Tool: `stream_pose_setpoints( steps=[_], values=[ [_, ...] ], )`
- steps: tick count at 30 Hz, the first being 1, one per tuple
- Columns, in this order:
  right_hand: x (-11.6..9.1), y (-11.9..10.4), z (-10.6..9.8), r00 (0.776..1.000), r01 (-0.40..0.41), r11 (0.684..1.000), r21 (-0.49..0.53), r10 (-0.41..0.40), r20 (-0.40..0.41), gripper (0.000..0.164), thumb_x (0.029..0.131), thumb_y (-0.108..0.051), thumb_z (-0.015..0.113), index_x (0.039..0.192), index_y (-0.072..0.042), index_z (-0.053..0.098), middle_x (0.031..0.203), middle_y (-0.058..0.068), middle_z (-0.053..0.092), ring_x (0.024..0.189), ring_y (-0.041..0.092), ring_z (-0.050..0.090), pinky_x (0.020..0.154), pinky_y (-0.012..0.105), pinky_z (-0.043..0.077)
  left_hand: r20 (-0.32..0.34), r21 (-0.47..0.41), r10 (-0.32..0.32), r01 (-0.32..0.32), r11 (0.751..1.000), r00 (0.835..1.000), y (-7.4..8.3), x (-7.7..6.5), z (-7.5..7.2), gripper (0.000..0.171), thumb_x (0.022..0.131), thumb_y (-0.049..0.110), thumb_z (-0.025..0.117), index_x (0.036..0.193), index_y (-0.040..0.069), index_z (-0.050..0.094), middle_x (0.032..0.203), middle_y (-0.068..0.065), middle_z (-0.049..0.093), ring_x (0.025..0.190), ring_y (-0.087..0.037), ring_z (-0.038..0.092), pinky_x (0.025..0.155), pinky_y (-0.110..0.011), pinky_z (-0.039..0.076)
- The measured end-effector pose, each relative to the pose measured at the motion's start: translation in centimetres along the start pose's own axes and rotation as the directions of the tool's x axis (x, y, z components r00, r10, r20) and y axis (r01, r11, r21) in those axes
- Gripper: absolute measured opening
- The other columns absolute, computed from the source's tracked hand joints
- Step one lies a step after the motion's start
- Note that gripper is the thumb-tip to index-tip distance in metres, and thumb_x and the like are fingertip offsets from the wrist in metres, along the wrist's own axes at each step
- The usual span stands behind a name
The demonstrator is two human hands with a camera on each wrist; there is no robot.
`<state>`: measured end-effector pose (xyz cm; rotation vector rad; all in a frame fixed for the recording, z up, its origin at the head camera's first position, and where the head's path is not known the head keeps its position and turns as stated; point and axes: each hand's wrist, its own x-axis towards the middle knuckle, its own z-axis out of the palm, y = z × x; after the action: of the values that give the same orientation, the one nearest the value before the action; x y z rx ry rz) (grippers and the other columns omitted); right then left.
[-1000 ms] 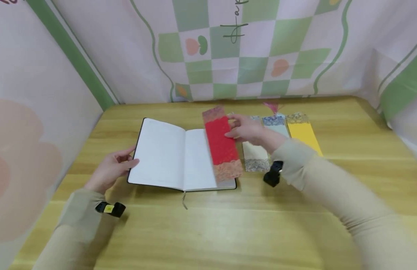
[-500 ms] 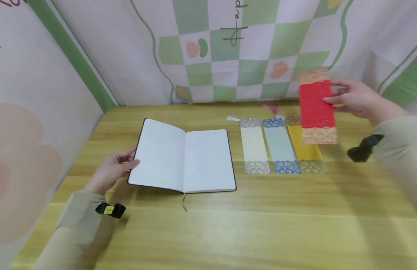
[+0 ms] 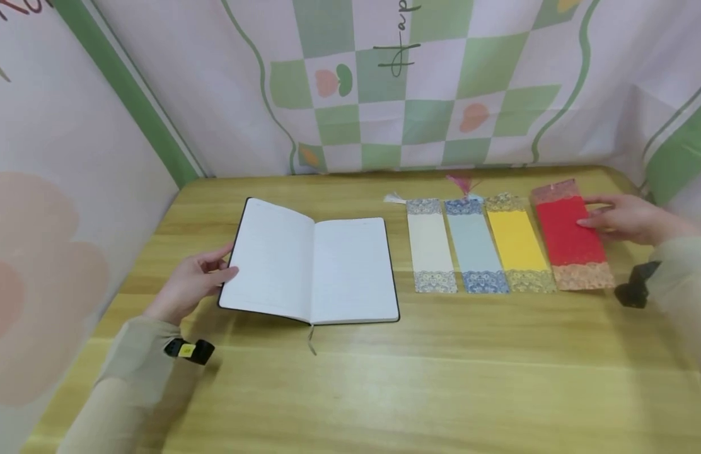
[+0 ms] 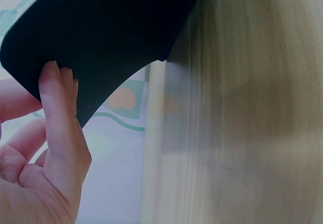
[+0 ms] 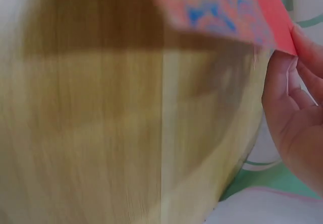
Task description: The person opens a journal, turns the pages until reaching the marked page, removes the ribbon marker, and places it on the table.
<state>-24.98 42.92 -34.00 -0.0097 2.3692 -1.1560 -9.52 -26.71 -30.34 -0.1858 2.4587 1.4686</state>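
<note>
An open notebook [image 3: 350,271] with blank white pages and a black cover lies on the wooden table, its left half raised. My left hand [image 3: 193,284] pinches the outer edge of that raised half; the left wrist view shows the fingers on the dark cover [image 4: 101,37]. A red bookmark [image 3: 570,232] with patterned ends is pinched at its right edge by my right hand [image 3: 628,217]. It is at the right end of a row, beside a yellow bookmark [image 3: 519,243]. In the right wrist view, the near end of the red bookmark [image 5: 212,7] stands off the table.
Left of the yellow bookmark lie a pale blue bookmark [image 3: 476,243] and a cream bookmark [image 3: 431,243], with a pink tassel [image 3: 459,184] and a white tassel [image 3: 393,198] at their tops. A ribbon [image 3: 312,342] hangs from the notebook. A printed curtain [image 3: 379,113] stands behind the table [image 3: 350,391].
My right hand has carried the red bookmark from over the notebook's right page, up and rightward, then down beside the yellow one. The left hand stays on the notebook.
</note>
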Motion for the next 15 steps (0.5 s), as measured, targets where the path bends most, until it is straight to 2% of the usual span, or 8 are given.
stream_pose_setpoints(
  steps=[3,7,11,12,15],
  values=[
    [0.5,-0.1,0.4,1.000,0.005,1.000,-0.022,-0.005,0.001,0.076,0.095,-0.014,0.056,0.142,0.017,0.006,0.091,-0.012,0.059,0.080,-0.002,0.061,0.076,0.026,0.055,-0.001,-0.001,0.003,-0.003,1.000,1.000,0.0,0.0,0.0,0.064,0.094,0.019,0.059,0.149,0.012,0.026,0.097,-0.001,0.044,0.080,-0.006,0.043,0.063,-0.023,0.045],
    [0.9,0.1,0.9,0.999,0.013,0.992,-0.128,-0.017,-0.032,0.070,0.093,-0.010,0.058,0.138,0.022,0.015,0.095,0.005,0.065,0.077,0.003,0.063,0.073,0.030,0.056,0.001,0.001,-0.001,0.001,1.000,1.000,-0.1,0.0,0.0,0.064,0.095,0.018,0.059,0.149,0.012,0.026,0.096,-0.001,0.043,0.080,-0.007,0.043,0.063,-0.024,0.045],
    [0.7,0.3,1.3,0.996,0.009,0.972,-0.234,-0.029,-0.084,0.069,0.090,-0.011,0.063,0.132,0.026,0.024,0.091,0.020,0.067,0.071,0.006,0.064,0.067,0.031,0.056,0.003,0.006,0.005,-0.005,1.000,1.000,-0.1,0.1,0.0,0.063,0.095,0.019,0.058,0.149,0.013,0.026,0.097,-0.001,0.043,0.081,-0.007,0.042,0.064,-0.024,0.044],
    [0.6,0.3,1.3,0.995,0.006,0.967,-0.255,-0.031,-0.096,0.070,0.089,-0.013,0.064,0.130,0.027,0.024,0.090,0.024,0.066,0.071,0.010,0.065,0.066,0.031,0.056,0.003,0.009,0.009,-0.009,1.000,1.000,-0.1,0.1,0.0,0.063,0.095,0.019,0.058,0.149,0.013,0.027,0.097,-0.001,0.043,0.081,-0.007,0.042,0.064,-0.024,0.044],
    [-0.1,-0.2,1.1,0.983,-0.011,0.930,-0.368,-0.057,-0.173,0.071,0.090,-0.026,0.063,0.127,0.025,0.030,0.100,0.038,0.059,0.080,0.031,0.065,0.066,0.037,0.053,0.006,0.007,0.015,-0.015,1.000,1.000,0.0,0.2,-0.1,0.064,0.095,0.021,0.058,0.149,0.013,0.027,0.097,-0.001,0.042,0.083,-0.008,0.042,0.065,-0.024,0.044]
  ],
)
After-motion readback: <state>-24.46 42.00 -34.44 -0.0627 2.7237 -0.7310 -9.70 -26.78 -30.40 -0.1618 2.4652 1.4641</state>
